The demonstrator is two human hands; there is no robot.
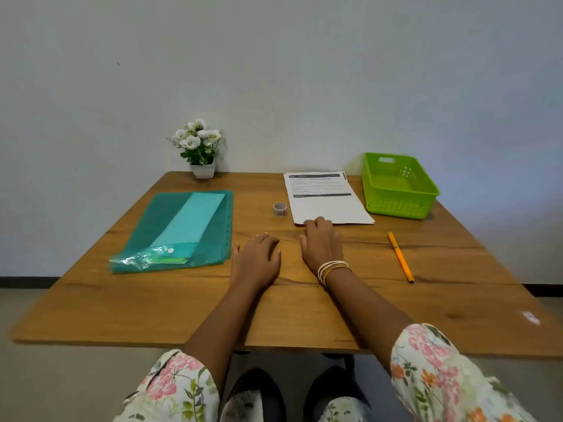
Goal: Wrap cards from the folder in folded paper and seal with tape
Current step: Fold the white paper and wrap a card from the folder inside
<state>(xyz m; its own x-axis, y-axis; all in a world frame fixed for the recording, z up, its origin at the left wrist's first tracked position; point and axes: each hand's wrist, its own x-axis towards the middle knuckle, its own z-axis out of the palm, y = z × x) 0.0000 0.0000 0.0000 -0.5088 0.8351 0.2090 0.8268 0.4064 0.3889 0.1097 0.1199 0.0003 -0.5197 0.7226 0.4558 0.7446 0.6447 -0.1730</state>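
Observation:
A teal translucent folder (170, 229) lies on the left of the wooden table (152, 303), with a pale insert and a snap flap at its near end. A printed white paper sheet (326, 202) lies at the back right of centre. A small roll of patterned tape (280, 209) stands just left of the sheet. My left hand (257, 257) rests palm down on the bare wood, fingers relaxed. My right hand (321, 243) lies flat beside it, its fingertips touching the near edge of the paper. Neither hand holds anything.
A green plastic basket (399, 185) sits at the back right corner. An orange pen (400, 257) lies right of my right hand. A small pot of white flowers (199, 147) stands against the wall at the back.

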